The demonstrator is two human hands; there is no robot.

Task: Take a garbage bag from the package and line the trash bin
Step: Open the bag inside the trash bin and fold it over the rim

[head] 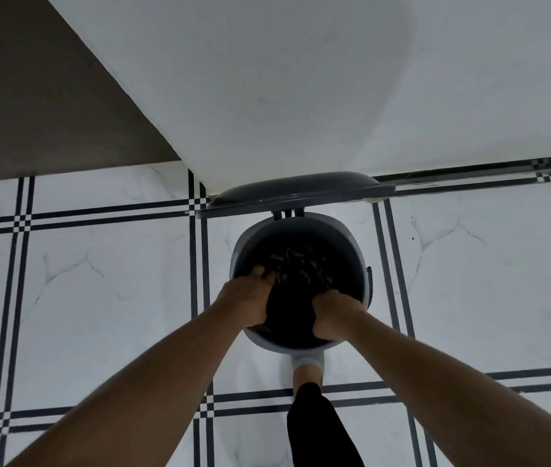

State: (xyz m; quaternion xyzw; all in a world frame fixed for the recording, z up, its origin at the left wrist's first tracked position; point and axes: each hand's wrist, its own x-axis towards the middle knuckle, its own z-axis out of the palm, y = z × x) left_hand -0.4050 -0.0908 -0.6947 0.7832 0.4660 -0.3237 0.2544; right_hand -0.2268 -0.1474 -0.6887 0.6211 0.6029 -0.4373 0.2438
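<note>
A round grey trash bin [345, 234] stands on the tiled floor below me, its lid [297, 193] swung up against the white wall. A black garbage bag [296, 281] fills the bin's opening, crumpled in the middle. My left hand [247, 298] grips the bag's edge at the near-left rim. On the near-right rim my right hand [335, 315] is closed on the bag's edge too. The package is not in view.
My foot in a grey sock [308, 364] rests at the bin's base, where a pedal would be hidden. White marble-look floor tiles [99, 298] with dark stripe borders surround the bin. A white wall [301, 79] rises behind it, a dark panel [31, 96] at the left.
</note>
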